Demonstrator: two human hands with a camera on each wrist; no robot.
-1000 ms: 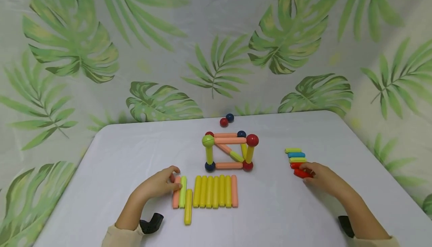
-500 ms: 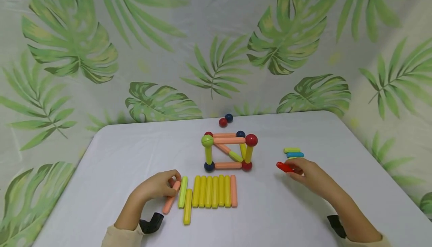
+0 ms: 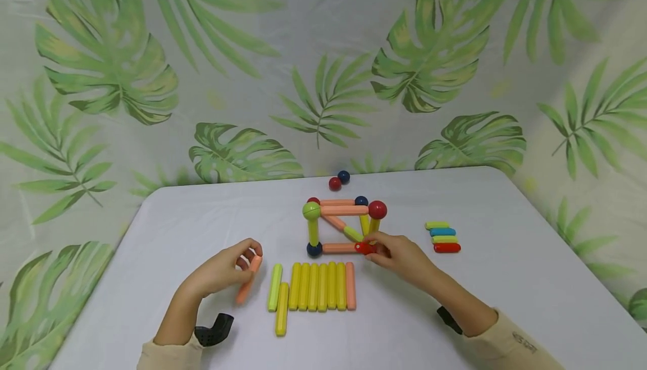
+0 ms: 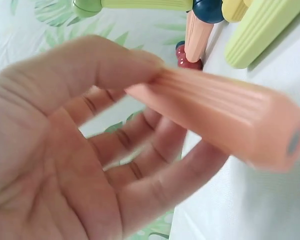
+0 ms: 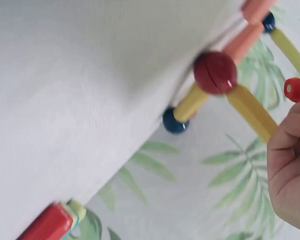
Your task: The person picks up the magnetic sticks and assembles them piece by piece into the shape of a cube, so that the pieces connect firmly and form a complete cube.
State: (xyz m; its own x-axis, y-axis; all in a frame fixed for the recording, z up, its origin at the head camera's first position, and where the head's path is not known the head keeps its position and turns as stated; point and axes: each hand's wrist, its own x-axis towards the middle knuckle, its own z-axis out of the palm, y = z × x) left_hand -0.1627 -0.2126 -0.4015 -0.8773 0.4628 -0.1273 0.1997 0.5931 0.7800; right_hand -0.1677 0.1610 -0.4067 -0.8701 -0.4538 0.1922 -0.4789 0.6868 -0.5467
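My left hand pinches a salmon building stick between thumb and fingers, left of the laid-out sticks. In the left wrist view that stick is ridged, with a grey dot in its end. My right hand pinches a short red stick, which overlaps the lower right corner of the ball-and-stick frame in the head view. The fingers hide the red ball at that corner, which the right wrist view shows. A green ball and a red ball top the front uprights.
Yellow sticks lie in a row with one salmon stick in front of the frame. A green stick and a yellow stick lie left of them. Short sticks lie right; two loose balls sit behind.
My left hand has taken the salmon stick from beside the green one and moved it left. My right hand has carried the red stick from the short sticks leftward to the frame.
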